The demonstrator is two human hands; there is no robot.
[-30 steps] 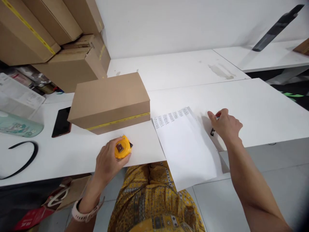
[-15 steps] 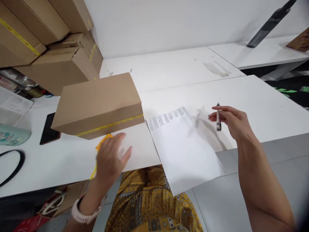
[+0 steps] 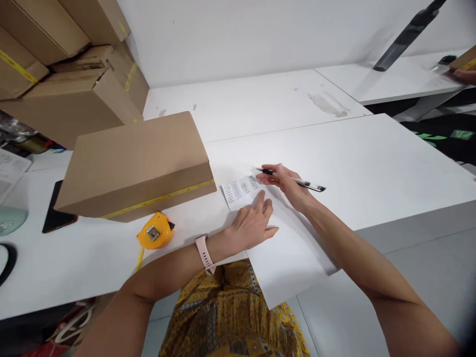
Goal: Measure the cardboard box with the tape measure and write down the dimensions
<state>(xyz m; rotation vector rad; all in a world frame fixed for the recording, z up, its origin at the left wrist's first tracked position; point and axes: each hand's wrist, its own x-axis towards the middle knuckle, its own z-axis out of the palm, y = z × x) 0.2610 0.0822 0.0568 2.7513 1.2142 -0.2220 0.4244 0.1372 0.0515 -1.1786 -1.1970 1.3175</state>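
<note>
My left hand [image 3: 253, 223] rests on a white sheet of paper [image 3: 278, 267], its fingers spread just below columns of small handwriting at the top. In my right hand [image 3: 284, 183] is a black and clear pen [image 3: 310, 186], its dark tip pointing left over the upper part of the sheet. Whether the tip touches the paper I cannot tell. The sheet's lower end hangs past the table's front edge. Left of my left hand lies an orange tape measure [image 3: 156, 231] with a bit of yellow tape out. Behind it sits a closed cardboard box [image 3: 137, 163] with a yellow strip.
Several cardboard boxes [image 3: 67, 99] are stacked at the back left. A dark phone [image 3: 55, 213] lies left of the near box, beside a pale green bottle [image 3: 11, 220]. A grey and black bottle [image 3: 405, 39] stands far right. Another person's hand [image 3: 464, 76] holds a box at the right edge.
My left hand has moved right, from beside the tape measure onto the paper. My right hand has moved left over the writing, and the pen now points left. Another person's hand has come into view.
</note>
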